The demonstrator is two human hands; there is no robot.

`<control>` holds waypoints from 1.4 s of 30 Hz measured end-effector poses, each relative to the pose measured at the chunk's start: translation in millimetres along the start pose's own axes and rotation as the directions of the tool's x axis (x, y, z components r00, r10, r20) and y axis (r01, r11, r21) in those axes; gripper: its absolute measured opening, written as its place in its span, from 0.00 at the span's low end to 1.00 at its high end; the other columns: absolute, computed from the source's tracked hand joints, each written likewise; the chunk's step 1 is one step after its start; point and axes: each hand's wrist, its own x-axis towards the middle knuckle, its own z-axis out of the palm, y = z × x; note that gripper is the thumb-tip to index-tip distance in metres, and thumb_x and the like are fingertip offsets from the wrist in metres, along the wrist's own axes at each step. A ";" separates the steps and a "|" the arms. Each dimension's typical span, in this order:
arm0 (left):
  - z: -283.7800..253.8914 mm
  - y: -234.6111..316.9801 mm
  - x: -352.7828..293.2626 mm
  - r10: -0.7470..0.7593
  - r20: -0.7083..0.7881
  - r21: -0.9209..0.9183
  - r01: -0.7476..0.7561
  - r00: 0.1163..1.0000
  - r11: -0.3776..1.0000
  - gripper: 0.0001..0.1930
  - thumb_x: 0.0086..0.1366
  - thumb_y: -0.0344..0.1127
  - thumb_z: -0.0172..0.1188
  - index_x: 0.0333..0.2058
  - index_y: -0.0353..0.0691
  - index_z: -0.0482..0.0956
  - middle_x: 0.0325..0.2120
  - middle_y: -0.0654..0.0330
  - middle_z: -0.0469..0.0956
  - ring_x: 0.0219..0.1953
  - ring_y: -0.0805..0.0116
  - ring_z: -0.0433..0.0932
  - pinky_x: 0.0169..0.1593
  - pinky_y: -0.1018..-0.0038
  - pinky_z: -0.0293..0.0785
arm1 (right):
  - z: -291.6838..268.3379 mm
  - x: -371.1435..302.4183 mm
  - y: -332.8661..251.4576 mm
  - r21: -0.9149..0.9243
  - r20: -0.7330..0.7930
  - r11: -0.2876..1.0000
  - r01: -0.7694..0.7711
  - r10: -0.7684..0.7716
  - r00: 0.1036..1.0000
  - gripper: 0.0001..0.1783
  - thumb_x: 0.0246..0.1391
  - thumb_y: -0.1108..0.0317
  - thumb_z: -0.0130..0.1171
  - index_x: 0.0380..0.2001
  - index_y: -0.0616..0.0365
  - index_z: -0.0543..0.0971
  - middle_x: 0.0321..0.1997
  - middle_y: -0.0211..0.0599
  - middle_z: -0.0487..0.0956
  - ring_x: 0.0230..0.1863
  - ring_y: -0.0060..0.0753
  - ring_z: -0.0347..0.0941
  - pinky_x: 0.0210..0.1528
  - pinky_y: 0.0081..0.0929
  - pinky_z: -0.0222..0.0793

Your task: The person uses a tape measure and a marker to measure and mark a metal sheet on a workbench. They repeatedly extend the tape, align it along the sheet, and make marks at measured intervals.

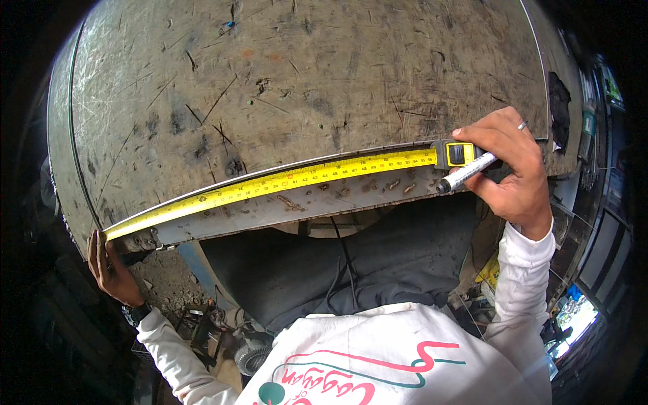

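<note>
A yellow tape measure blade [283, 181] is pulled out along the near edge of a scuffed workbench [304, 81], over a grey metal strip [256, 217]. At the right, my right hand [516, 165] grips the black and yellow tape measure case [459, 154]. A white marker [469, 173] with a dark tip is held in the same hand, pointing left. My left hand [111, 270] is at the far left corner of the bench, its fingers closed at the blade's end; the hook there is hidden.
A dark cloth [559, 108] lies at the bench's right end. Below the edge are black sheeting [270, 270] with cables, a round finned machine part [253, 356] and clutter on the floor. Shelves and a framed panel [604, 253] stand at the right.
</note>
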 end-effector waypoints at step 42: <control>2.6 3.6 -4.0 0.011 0.012 0.075 -0.012 1.000 0.997 0.15 0.73 0.32 0.58 0.56 0.40 0.82 0.56 0.55 0.81 0.60 0.57 0.76 0.61 0.64 0.70 | 19.4 -1.8 13.4 -0.039 -0.170 0.999 0.016 -0.022 0.985 0.22 0.30 0.65 0.73 0.33 0.61 0.81 0.34 0.43 0.80 0.37 0.45 0.76 0.42 0.38 0.68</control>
